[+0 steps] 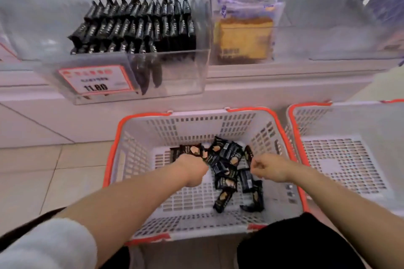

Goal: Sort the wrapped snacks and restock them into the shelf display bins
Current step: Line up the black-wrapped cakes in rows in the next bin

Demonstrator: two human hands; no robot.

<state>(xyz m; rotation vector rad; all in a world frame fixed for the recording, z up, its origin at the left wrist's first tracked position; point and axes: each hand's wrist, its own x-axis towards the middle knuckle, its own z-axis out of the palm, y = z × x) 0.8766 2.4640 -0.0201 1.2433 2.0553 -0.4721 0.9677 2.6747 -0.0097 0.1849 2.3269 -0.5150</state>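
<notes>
Several black wrapped snack packs lie loose in a white basket with an orange rim on the floor. My left hand is down inside the basket, its fingers curled round a few black packs that stick out beyond it. At the right edge of the pile, my right hand has its fingers curled against a black pack. Above, a clear shelf bin holds rows of the same black packs standing upright.
A second white basket with an orange rim stands to the right with nothing visible in it. The clear bin beside the black packs holds yellow cake packs. A price tag hangs on the bin front. Tiled floor lies to the left.
</notes>
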